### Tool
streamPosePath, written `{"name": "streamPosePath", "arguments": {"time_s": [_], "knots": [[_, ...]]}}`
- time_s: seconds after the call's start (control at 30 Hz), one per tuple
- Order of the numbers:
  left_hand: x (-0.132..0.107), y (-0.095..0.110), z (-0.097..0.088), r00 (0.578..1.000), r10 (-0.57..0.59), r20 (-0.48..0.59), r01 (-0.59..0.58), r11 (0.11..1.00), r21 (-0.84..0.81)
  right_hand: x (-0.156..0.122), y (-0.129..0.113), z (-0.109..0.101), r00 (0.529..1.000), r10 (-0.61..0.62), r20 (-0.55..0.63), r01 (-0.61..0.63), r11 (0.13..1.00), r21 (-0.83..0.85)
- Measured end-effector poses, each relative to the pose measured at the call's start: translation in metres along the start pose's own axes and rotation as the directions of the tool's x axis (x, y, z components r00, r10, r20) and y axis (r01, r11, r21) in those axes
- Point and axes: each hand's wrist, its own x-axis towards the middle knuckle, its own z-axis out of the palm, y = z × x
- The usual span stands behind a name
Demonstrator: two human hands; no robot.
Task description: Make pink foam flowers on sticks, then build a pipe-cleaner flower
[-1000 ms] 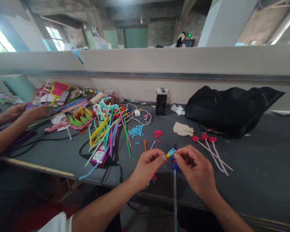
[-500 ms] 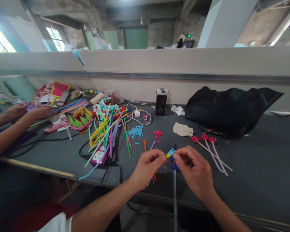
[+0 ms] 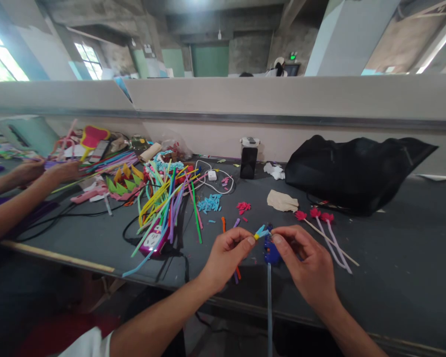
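Note:
My left hand [image 3: 232, 253] pinches a small flower piece [image 3: 260, 232] with light-blue petals and a yellow base. Close by on the right, my right hand [image 3: 303, 258] has thumb and forefinger together near the petal tips; anything between them is too small to make out. Behind and between the hands sits a blue glue gun [image 3: 271, 254], partly hidden by my right fingers. A long translucent glue stick [image 3: 269, 302] runs from it toward me, past the table edge. Beyond lie a pile of short light-blue pieces [image 3: 209, 203] and a pile of pinkish-red ones [image 3: 244, 207].
Colourful pipe cleaners [image 3: 167, 193] lie over a purple power strip [image 3: 153, 243] at left. Red flowers on stems [image 3: 327, 216], a beige cloth [image 3: 282, 200] and a black bag [image 3: 349, 173] are on the right. A phone [image 3: 249, 162] stands behind. Another person's hands [image 3: 61, 171] work at far left.
My right hand has drawn slightly right, away from the flower piece, and its blue petals now show spread apart. My left hand keeps its pinch.

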Motion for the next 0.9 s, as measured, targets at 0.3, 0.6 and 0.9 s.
{"name": "streamPosePath", "arguments": {"time_s": [0.3,0.6,0.9], "knots": [[-0.002,-0.002,0.000,0.981,0.153,0.119,-0.187,0.912,0.364,0.004,-0.001,-0.003,0.956,-0.281,0.080,0.292,0.936,-0.199],[-0.005,-0.006,-0.002,0.920,0.299,0.253,-0.392,0.708,0.587,0.004,-0.001,0.001,0.967,-0.240,0.082,0.249,0.960,-0.126],[-0.003,-0.002,-0.003,0.961,0.208,0.183,-0.272,0.831,0.486,0.020,0.022,-0.022,0.952,0.216,-0.216,-0.112,0.906,0.409]]}}
